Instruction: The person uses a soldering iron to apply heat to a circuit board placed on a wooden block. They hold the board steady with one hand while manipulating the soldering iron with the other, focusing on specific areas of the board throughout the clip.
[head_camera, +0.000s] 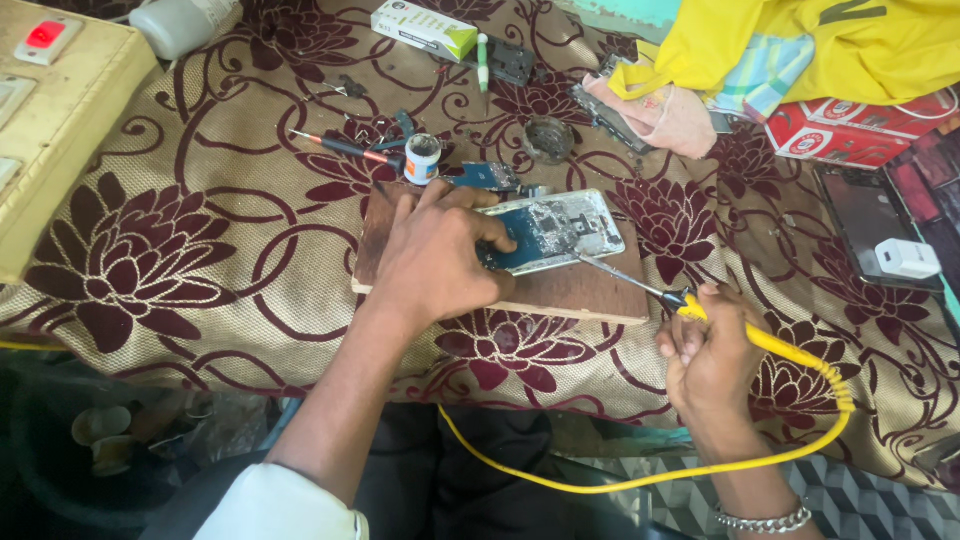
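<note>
My left hand (435, 262) presses down on an opened phone (560, 230) with its circuit board showing, which lies on a wooden board (580, 295). A yellow-handled soldering iron (700, 312) is gripped in my right hand (712, 362), its metal tip touching the phone's lower edge. The iron's yellow cord (640, 478) loops down toward my lap and back.
A small round jar (422, 158) and a red-handled screwdriver (345, 148) lie behind the board on the flowered cloth. A metal dish (548, 138), a white box (424, 28), a dark phone with a white charger (880, 230), red boxes (860, 130) and yellow cloth (820, 40) lie around. A cream switch box (60, 110) stands left.
</note>
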